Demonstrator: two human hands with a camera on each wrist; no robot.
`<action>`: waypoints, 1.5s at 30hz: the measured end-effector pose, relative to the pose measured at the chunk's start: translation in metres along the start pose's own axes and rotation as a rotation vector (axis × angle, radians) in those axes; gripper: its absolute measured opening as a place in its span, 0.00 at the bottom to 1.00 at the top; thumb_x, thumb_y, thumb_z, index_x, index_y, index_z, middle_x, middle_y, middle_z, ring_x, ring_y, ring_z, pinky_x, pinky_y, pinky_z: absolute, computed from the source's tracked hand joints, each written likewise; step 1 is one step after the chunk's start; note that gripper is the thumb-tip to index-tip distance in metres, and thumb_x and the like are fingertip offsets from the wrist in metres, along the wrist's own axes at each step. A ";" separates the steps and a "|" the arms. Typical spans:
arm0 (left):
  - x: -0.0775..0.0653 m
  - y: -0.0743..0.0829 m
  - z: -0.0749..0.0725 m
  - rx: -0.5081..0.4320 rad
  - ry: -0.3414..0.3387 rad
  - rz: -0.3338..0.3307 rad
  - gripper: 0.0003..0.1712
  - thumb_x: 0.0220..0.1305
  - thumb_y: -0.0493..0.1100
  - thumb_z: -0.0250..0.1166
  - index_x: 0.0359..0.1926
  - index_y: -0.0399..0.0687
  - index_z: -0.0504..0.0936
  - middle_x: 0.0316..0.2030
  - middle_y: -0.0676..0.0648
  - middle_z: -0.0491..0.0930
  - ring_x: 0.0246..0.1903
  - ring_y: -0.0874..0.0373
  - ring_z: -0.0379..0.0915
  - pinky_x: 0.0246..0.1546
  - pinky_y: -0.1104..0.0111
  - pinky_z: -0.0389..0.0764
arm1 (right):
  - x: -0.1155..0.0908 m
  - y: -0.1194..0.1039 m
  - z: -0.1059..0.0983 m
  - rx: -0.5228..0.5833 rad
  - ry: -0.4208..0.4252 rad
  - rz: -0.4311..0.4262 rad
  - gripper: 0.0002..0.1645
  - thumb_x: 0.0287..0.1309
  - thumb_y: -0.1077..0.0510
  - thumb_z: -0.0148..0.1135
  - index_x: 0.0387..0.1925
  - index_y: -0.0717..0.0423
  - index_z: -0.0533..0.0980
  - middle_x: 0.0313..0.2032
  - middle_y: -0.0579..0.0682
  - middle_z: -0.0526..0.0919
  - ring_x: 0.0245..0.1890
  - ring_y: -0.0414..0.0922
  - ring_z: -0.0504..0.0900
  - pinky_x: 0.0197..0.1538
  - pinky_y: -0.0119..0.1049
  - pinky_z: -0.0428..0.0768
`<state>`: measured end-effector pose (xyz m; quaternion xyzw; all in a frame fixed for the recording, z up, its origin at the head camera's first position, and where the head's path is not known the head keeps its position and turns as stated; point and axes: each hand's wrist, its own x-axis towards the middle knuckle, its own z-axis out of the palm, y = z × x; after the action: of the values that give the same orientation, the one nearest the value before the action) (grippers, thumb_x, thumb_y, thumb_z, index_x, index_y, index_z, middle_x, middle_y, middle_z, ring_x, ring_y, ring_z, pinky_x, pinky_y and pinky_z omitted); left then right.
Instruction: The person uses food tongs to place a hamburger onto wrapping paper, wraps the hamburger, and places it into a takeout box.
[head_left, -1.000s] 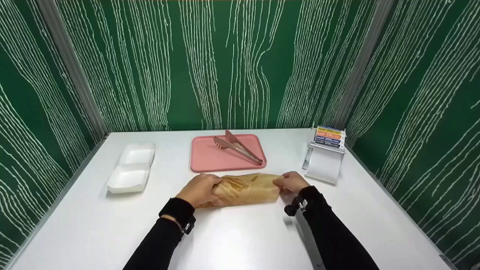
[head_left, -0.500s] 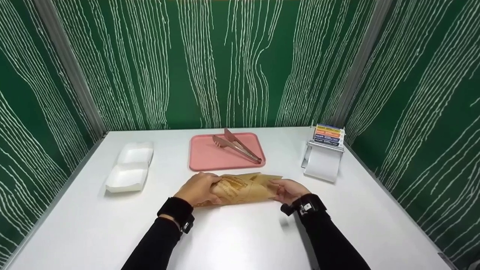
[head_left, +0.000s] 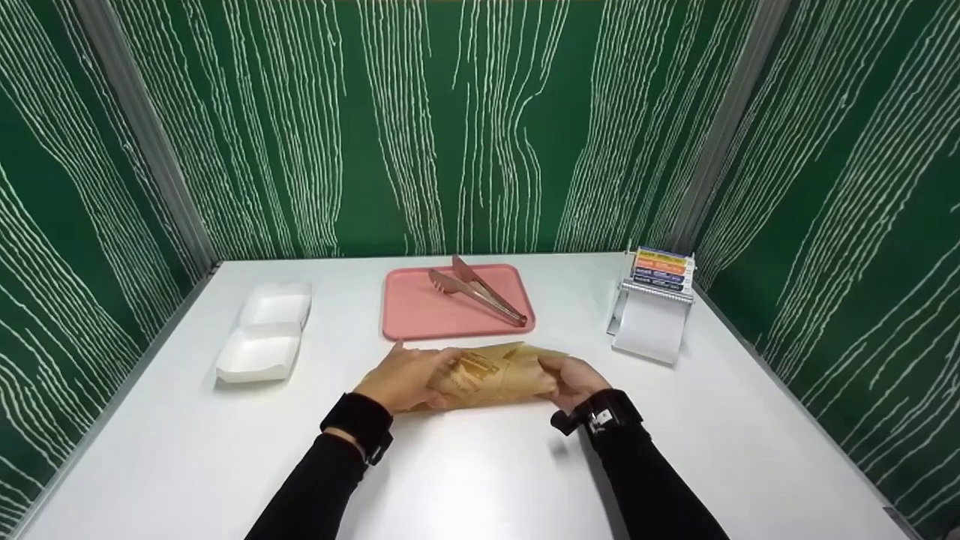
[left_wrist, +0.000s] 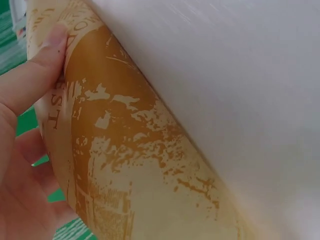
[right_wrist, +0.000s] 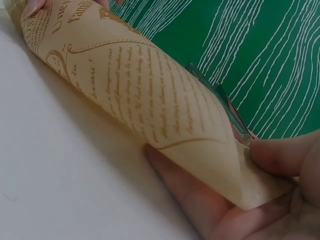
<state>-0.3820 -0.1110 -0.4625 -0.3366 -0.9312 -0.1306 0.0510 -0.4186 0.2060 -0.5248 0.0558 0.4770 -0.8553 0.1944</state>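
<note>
A bundle wrapped in tan printed paper [head_left: 495, 375] lies crosswise on the white table in the head view. My left hand [head_left: 405, 379] grips its left part; in the left wrist view the thumb [left_wrist: 47, 65] presses on the printed paper [left_wrist: 135, 130], the other fingers behind it. At the right end, my right hand [head_left: 574, 381] holds the paper's loose end. The right wrist view shows that thumb [right_wrist: 280, 155] on the folded end of the wrapping paper [right_wrist: 150, 95], with fingers [right_wrist: 187, 182] underneath. What the paper encloses is hidden.
Behind the bundle is a pink tray [head_left: 409, 307] bearing metal tongs [head_left: 487, 298]. An open white clamshell box [head_left: 259, 352] stands at left. At right stands a dispenser with a white paper roll [head_left: 651, 322] and coloured label strips [head_left: 660, 270]. Green white-lined walls [head_left: 480, 112] enclose the table.
My right hand has gone from pinching the paper's right edge to holding the end from beneath, slightly further left, and that end is now more folded. My left hand keeps its grip.
</note>
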 end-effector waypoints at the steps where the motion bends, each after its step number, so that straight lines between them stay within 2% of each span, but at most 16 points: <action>1: 0.001 0.000 0.000 0.018 -0.005 0.006 0.45 0.48 0.50 0.82 0.69 0.58 0.75 0.56 0.48 0.86 0.57 0.46 0.82 0.72 0.33 0.57 | 0.000 -0.001 0.000 0.010 -0.003 0.007 0.18 0.81 0.64 0.43 0.63 0.71 0.68 0.43 0.56 0.86 0.42 0.47 0.86 0.50 0.39 0.86; 5: 0.002 0.001 -0.001 0.085 -0.034 0.022 0.39 0.50 0.52 0.80 0.64 0.56 0.81 0.53 0.48 0.86 0.54 0.46 0.82 0.71 0.34 0.60 | -0.002 -0.005 -0.001 0.044 -0.069 0.045 0.21 0.83 0.62 0.39 0.66 0.72 0.65 0.46 0.58 0.87 0.45 0.48 0.87 0.55 0.42 0.85; 8: 0.003 0.001 -0.001 0.102 -0.039 0.026 0.38 0.50 0.53 0.80 0.64 0.56 0.82 0.53 0.47 0.85 0.54 0.46 0.82 0.71 0.35 0.61 | -0.003 -0.008 -0.003 0.049 -0.117 0.078 0.24 0.84 0.59 0.37 0.69 0.71 0.63 0.48 0.59 0.86 0.49 0.51 0.88 0.60 0.49 0.84; 11: 0.003 0.002 0.000 0.104 -0.031 0.034 0.38 0.50 0.53 0.80 0.64 0.55 0.83 0.53 0.46 0.85 0.54 0.46 0.82 0.70 0.34 0.62 | -0.004 -0.012 -0.001 0.032 -0.150 0.098 0.24 0.85 0.55 0.36 0.67 0.67 0.66 0.49 0.58 0.86 0.49 0.52 0.87 0.60 0.54 0.83; 13: 0.003 0.003 0.000 0.102 -0.028 0.041 0.37 0.50 0.54 0.81 0.62 0.55 0.83 0.53 0.46 0.86 0.53 0.46 0.82 0.69 0.33 0.62 | -0.004 -0.015 0.001 0.001 -0.155 0.087 0.23 0.85 0.53 0.37 0.62 0.66 0.70 0.46 0.56 0.87 0.47 0.51 0.88 0.57 0.50 0.85; 17: 0.005 0.004 0.001 0.092 -0.028 0.039 0.36 0.49 0.54 0.81 0.61 0.54 0.84 0.52 0.46 0.86 0.53 0.45 0.83 0.69 0.32 0.62 | -0.006 -0.023 0.013 -0.090 -0.140 0.022 0.21 0.85 0.52 0.39 0.51 0.62 0.74 0.38 0.50 0.87 0.38 0.43 0.86 0.45 0.36 0.85; 22: 0.006 0.002 0.001 0.090 -0.032 0.030 0.37 0.48 0.54 0.82 0.62 0.55 0.84 0.53 0.47 0.86 0.52 0.45 0.83 0.69 0.33 0.63 | -0.013 -0.038 0.035 -0.207 -0.184 -0.033 0.20 0.85 0.54 0.37 0.47 0.61 0.74 0.36 0.50 0.86 0.33 0.42 0.86 0.40 0.35 0.84; 25: 0.006 0.001 0.002 0.094 -0.031 0.027 0.37 0.48 0.55 0.82 0.62 0.55 0.84 0.53 0.47 0.86 0.52 0.46 0.83 0.68 0.33 0.64 | -0.017 -0.045 0.047 -0.260 -0.228 -0.040 0.21 0.85 0.54 0.36 0.50 0.63 0.72 0.37 0.51 0.87 0.33 0.43 0.87 0.41 0.39 0.85; 30: 0.007 0.003 0.003 0.086 -0.034 0.027 0.37 0.49 0.54 0.82 0.62 0.56 0.85 0.52 0.46 0.87 0.52 0.44 0.83 0.66 0.34 0.68 | -0.022 -0.051 0.062 -0.332 -0.209 -0.048 0.26 0.85 0.53 0.37 0.66 0.71 0.66 0.44 0.55 0.87 0.40 0.46 0.87 0.48 0.46 0.85; 33: 0.009 0.005 0.003 0.089 -0.047 0.012 0.37 0.49 0.54 0.82 0.63 0.58 0.84 0.52 0.47 0.87 0.51 0.45 0.83 0.65 0.38 0.71 | -0.024 -0.053 0.071 -0.362 -0.198 -0.055 0.26 0.85 0.53 0.37 0.67 0.71 0.64 0.48 0.58 0.85 0.44 0.48 0.87 0.48 0.48 0.86; 39: 0.013 0.013 0.004 0.086 -0.074 -0.022 0.37 0.50 0.53 0.82 0.63 0.57 0.86 0.50 0.49 0.88 0.51 0.47 0.83 0.67 0.37 0.68 | -0.027 -0.057 0.087 -0.388 -0.219 -0.066 0.22 0.85 0.54 0.37 0.62 0.68 0.68 0.54 0.62 0.83 0.49 0.51 0.85 0.46 0.49 0.86; 45: 0.017 0.019 0.005 0.114 -0.044 -0.007 0.29 0.50 0.52 0.83 0.56 0.59 0.89 0.45 0.52 0.89 0.48 0.49 0.85 0.64 0.35 0.70 | -0.026 -0.054 0.102 -0.377 -0.231 -0.068 0.17 0.85 0.55 0.39 0.47 0.62 0.72 0.47 0.60 0.83 0.47 0.53 0.83 0.47 0.51 0.85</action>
<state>-0.3826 -0.0847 -0.4606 -0.3328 -0.9391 -0.0702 0.0494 -0.4064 0.1533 -0.4201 -0.0960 0.6045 -0.7578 0.2260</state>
